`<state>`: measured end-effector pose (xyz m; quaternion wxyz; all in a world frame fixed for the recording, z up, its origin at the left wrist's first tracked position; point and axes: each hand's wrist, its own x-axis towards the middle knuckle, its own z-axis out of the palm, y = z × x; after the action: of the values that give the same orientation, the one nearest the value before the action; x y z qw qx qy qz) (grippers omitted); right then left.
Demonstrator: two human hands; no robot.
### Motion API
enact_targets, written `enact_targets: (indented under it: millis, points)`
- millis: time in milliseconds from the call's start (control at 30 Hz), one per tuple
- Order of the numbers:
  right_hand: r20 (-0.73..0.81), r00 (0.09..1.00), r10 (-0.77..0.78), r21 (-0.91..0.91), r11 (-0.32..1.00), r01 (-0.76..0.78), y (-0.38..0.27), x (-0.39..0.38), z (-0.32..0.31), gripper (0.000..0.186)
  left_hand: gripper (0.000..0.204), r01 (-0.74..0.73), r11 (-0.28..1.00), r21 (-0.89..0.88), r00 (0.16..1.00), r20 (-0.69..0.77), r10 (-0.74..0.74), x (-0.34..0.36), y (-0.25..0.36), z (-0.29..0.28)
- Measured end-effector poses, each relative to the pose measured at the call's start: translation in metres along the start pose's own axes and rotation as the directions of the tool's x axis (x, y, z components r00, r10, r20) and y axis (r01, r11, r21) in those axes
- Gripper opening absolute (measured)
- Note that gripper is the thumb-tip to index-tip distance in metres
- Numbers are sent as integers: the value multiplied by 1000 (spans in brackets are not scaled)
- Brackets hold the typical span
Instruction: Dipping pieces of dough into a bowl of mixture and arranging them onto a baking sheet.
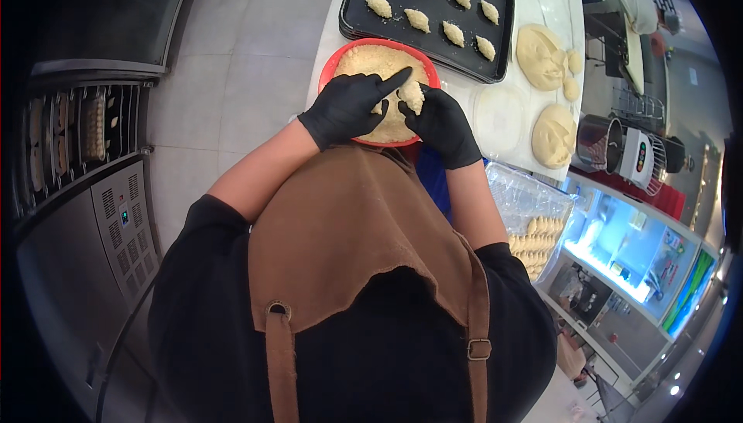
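Note:
A red bowl (328, 68) full of pale crumbs (378, 58) sits in front of me at the table's edge. Above it, my right hand (443, 124), in a black glove, closes its fingers on a crumb-coated dough piece (414, 97). From the left, my black-gloved left hand (346, 106) reaches over the bowl with its index finger stretched toward that piece. A small pale crumbly bit (378, 106) shows between its thumb and curled fingers; most of it is hidden. Several coated pieces (417, 20) with pointed ends lie in rows on a black baking tray (464, 58) behind the bowl.
Large dough lumps (553, 137) and smaller dough balls (571, 88) lie on the white table (529, 10) to the right. A plastic-covered box (495, 178) holds rows of dough pieces. A mixer (636, 152) stands far right; a tray rack (77, 140) is at left.

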<state>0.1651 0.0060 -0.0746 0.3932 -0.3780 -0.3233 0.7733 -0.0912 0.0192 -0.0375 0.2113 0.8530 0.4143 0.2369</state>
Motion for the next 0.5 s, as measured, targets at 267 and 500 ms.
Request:
enact_targets:
  millis: [267,500]
  points:
    - [-191,980,-62,-313,950,-1,-20,16,35,35,59,334,938,-96,928,-142,-345,-14,-10,-6]
    - [264,856,-444,-944,63,324,26,28,65,35,46,462,747,-478,759,-222,-612,-27,-40,-30]
